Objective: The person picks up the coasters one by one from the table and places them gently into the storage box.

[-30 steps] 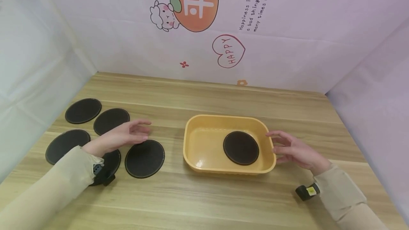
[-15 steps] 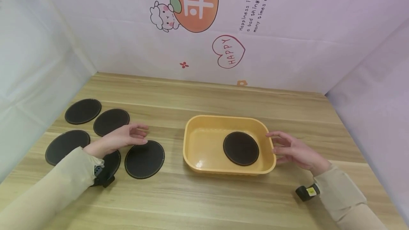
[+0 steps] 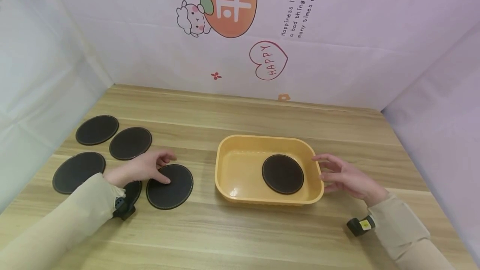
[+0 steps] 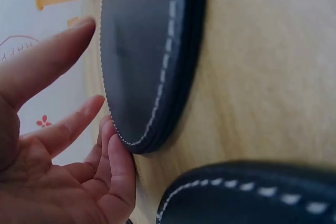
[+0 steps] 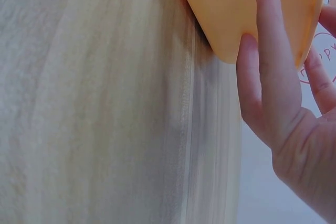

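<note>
black round stitched disc, leather by its look, lies flat on the pale wooden table, left of the yellow rectangular plastic box. over it, the left hand grasps nothing, thumb and fingers apart, perhaps to suit its width. the right hand, unclenched, touches the box's end wall, probably for steadiness. the disc, being round, points nowhere; the box's long axis runs left to right.

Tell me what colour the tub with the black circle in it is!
The tub is yellow-orange; the head view shows it best, rim and inside.
</note>
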